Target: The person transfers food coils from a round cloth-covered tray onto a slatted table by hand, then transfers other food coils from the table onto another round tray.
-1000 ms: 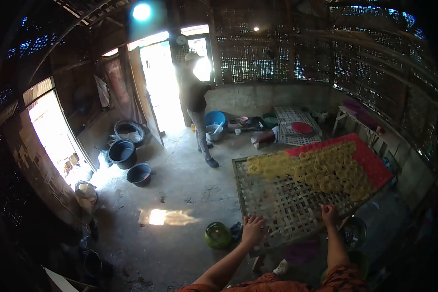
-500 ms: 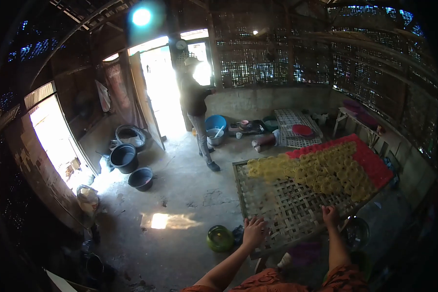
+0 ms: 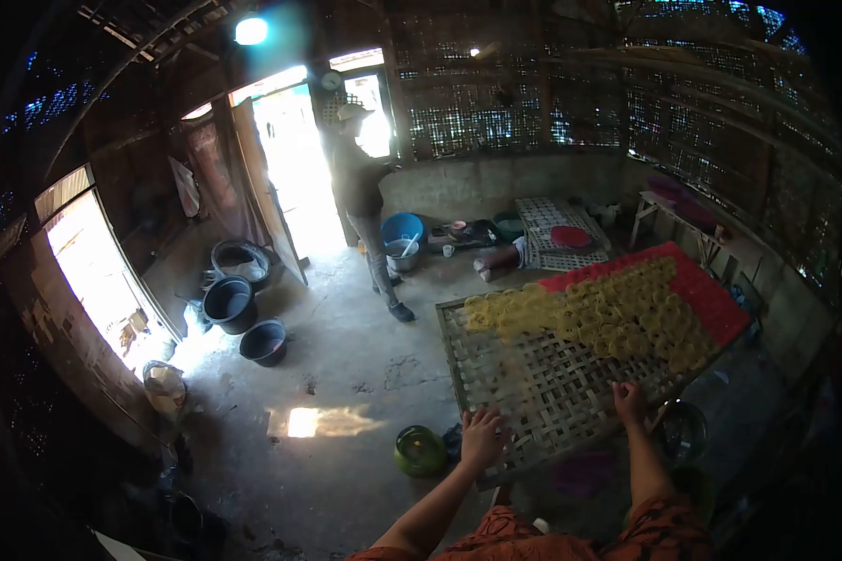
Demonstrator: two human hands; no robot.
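Note:
A wide woven bamboo rack [image 3: 557, 393] stands in front of me at the right. Yellow coiled rounds, like nests of noodles [image 3: 594, 323], cover its far part in rows. Red or pink pieces [image 3: 716, 309] lie along its far and right edges. My left hand [image 3: 483, 439] is at the near left corner of the rack, fingers spread. Over the near edge, further right, my right hand [image 3: 629, 402] has its fingers curled in. Whatever those fingers hold, if anything, is too small to make out.
A person [image 3: 360, 196] in a cap stands by the bright doorway. Dark tubs [image 3: 230, 304] sit on the floor at left, and a green round container [image 3: 420, 452] is near the rack's corner. A bench [image 3: 692, 224] runs along the right wall, near a smaller rack [image 3: 557, 220].
The view has shifted slightly, moving the scene a little left and up. My left hand's fingers look more raised and spread. My right hand stays curled over the near edge.

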